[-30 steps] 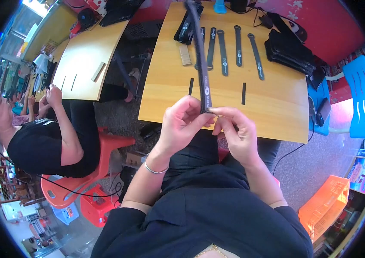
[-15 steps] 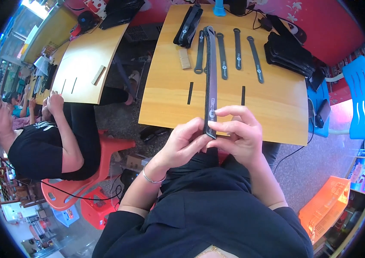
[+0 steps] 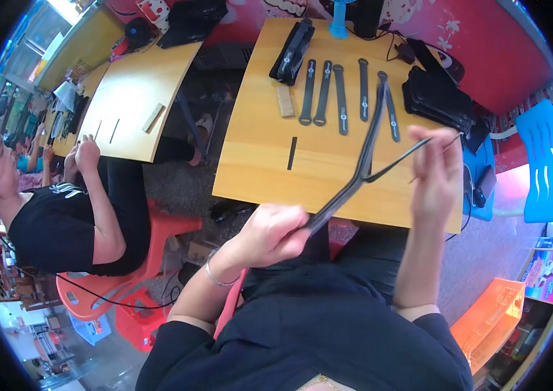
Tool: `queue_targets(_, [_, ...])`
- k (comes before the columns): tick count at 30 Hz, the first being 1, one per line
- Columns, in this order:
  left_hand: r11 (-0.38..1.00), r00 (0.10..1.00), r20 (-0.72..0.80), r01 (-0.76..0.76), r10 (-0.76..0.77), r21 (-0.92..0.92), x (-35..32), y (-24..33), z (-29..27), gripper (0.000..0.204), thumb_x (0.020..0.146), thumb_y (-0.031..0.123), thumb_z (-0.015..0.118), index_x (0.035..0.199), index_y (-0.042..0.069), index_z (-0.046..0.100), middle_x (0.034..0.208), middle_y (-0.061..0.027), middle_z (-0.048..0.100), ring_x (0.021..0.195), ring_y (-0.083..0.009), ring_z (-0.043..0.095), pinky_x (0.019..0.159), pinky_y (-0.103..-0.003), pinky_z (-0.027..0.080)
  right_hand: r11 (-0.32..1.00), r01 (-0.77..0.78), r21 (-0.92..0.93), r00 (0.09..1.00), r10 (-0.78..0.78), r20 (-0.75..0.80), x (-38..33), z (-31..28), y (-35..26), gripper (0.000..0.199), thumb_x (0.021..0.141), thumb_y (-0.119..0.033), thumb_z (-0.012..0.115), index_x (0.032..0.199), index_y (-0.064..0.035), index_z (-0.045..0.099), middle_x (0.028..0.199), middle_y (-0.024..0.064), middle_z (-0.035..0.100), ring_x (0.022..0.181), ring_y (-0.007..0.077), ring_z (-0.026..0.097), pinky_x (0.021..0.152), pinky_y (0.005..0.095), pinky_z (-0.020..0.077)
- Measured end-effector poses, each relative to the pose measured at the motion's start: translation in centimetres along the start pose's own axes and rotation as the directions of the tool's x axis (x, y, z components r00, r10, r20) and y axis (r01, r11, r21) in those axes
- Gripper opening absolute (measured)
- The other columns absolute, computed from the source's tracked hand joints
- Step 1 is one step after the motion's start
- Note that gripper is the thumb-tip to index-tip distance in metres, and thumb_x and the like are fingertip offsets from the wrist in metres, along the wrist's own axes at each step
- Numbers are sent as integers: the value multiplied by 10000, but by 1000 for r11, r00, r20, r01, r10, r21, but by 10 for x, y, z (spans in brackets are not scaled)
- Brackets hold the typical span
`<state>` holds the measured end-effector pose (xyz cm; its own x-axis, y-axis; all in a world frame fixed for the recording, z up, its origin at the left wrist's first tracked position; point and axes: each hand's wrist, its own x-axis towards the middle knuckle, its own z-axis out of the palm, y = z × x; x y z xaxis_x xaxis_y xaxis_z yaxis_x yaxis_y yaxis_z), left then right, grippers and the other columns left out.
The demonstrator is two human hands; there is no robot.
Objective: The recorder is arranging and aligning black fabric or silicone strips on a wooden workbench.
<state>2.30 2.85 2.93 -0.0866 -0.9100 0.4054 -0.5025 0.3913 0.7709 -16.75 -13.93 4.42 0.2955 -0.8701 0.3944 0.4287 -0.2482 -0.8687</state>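
My left hand point(image 3: 275, 233) is closed around the near end of a thin bundle of dark hook-and-loop straps point(image 3: 362, 163), which slants up and away over the table. My right hand point(image 3: 434, 171), smeared by motion, is raised at the table's right side. One strap point(image 3: 397, 161) splits off from the bundle and runs into its fingers. Beyond the bundle, several grey straps with looped ends lie side by side, among them one strap point(image 3: 307, 94) at the left and another strap point(image 3: 363, 91) farther right. The held bundle's far end overlaps the rightmost strap point(image 3: 392, 120).
The wooden table point(image 3: 250, 173) bears a thick black strap bundle point(image 3: 291, 53), a small wooden block point(image 3: 285, 102), a black stripe point(image 3: 292, 153) and stacked black pouches point(image 3: 436, 98). A blue chair point(image 3: 543, 163) and an orange crate point(image 3: 490, 319) stand right. A co-worker point(image 3: 61, 221) sits left.
My hands were together on the bundle's near end. The right has swung up and rightward with one strap, while the left has drawn slightly back to the left with the bundle.
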Motion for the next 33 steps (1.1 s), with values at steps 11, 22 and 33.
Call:
queue_targets(11, [685, 987, -31, 87, -158, -723, -67, -6, -56, 238, 852, 163, 528, 660, 30, 483, 575, -99, 554, 472, -223, 539, 454, -312, 416, 968, 217, -127, 970, -229, -88, 140, -47, -50, 194, 931, -173, 561, 1083, -60, 606, 1065, 109, 641, 553, -5, 336, 450, 147, 257])
queue_targets(22, [646, 809, -510, -227, -293, -729, -96, -53, -93, 218, 913, 287, 504, 972, 78, 488, 580, -10, 439, 465, -137, 447, 374, -223, 361, 887, 216, -409, 976, -206, 69, 177, -4, -52, 201, 935, -203, 553, 1063, -65, 624, 1009, 64, 666, 578, -12, 361, 466, 139, 290])
queue_targets(33, [544, 632, -667, -424, -395, -724, -65, -60, -85, 294, 821, 208, 536, 925, -67, 522, 923, -232, 595, 547, -221, 578, 406, -241, 482, 682, 443, -582, 896, -317, 312, 218, 160, 118, 119, 832, -175, 673, 905, -83, 655, 690, 59, 648, 595, 112, 590, 553, 254, 444])
